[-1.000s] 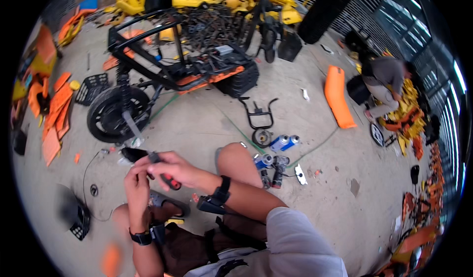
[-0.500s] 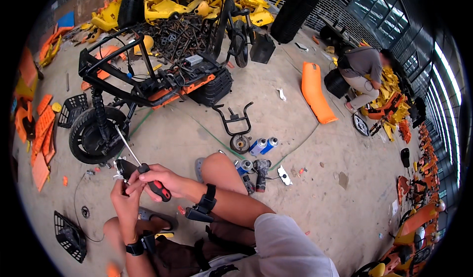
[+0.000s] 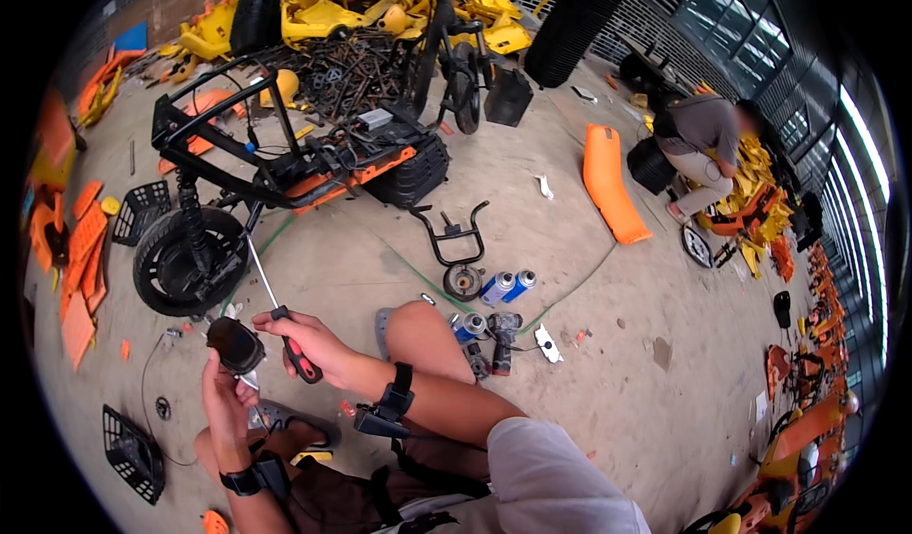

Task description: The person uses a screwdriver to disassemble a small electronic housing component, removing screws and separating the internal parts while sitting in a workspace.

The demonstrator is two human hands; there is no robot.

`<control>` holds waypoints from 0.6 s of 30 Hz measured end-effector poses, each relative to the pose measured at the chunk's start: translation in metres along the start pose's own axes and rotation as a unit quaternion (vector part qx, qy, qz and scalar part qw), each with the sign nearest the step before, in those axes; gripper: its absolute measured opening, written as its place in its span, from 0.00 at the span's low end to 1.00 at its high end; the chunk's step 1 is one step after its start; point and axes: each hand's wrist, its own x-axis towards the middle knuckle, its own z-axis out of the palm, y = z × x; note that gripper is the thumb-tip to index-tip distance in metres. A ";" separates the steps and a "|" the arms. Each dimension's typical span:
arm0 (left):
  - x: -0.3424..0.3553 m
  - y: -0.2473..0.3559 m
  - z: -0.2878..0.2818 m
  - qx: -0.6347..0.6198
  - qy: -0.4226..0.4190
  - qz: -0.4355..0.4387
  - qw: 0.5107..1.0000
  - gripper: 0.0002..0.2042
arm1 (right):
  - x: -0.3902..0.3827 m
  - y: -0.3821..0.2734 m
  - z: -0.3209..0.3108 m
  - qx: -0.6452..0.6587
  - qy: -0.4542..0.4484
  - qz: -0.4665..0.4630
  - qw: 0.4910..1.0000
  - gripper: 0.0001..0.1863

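A black, rounded, cup-like part with a glossy face (image 3: 236,346) is held up by the left hand (image 3: 226,403), its body standing above the fingertips. The thumb and fingers are closed about its lower edge; how many fingers bear on its far side cannot be told. A small, silver, shiny metal piece (image 3: 249,379) is seen just under the part, beside the fingers.

In the right hand (image 3: 313,344), a long-shafted screwdriver with a black-and-red handle (image 3: 302,355) is gripped, the fingers curled around the handle. Its bare steel shaft is pointed up and away, toward a black, spoked wheel with a rubber tyre (image 3: 157,282); whether the tip is touching anything cannot be made out. The black part is held just left of the screwdriver handle, apart from it.
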 end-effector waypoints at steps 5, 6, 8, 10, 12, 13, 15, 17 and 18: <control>-0.005 -0.006 -0.020 -0.023 -0.062 -0.013 0.998 0.28 | 0.000 0.014 0.004 0.084 -0.056 0.087 0.991 0.25; -0.005 -0.005 -0.026 -0.032 -0.077 -0.012 0.996 0.30 | 0.000 0.015 0.007 0.105 -0.063 0.102 0.987 0.26; -0.007 -0.004 -0.031 -0.128 -0.062 -0.028 0.989 0.36 | 0.001 0.019 0.011 0.148 -0.076 0.119 0.979 0.27; -0.008 -0.004 -0.047 -0.063 -0.169 0.012 0.984 0.35 | 0.001 0.025 0.018 0.171 -0.067 0.125 0.975 0.26; -0.013 -0.009 -0.051 -0.087 -0.118 0.004 0.989 0.34 | 0.002 0.027 0.021 0.201 -0.096 0.141 0.965 0.25; -0.014 -0.008 -0.047 -0.096 -0.080 -0.028 0.992 0.34 | 0.002 0.028 0.017 0.200 -0.091 0.144 0.965 0.24; -0.013 -0.006 -0.044 -0.127 -0.107 -0.024 0.986 0.33 | 0.007 0.031 0.014 0.185 -0.064 0.135 0.971 0.23; -0.005 -0.007 -0.043 -0.160 -0.117 -0.036 0.980 0.40 | 0.005 0.027 0.008 0.179 -0.006 0.106 0.978 0.20; -0.004 -0.011 -0.044 -0.170 -0.049 -0.048 0.983 0.36 | 0.003 0.025 0.008 0.185 -0.005 0.095 0.978 0.19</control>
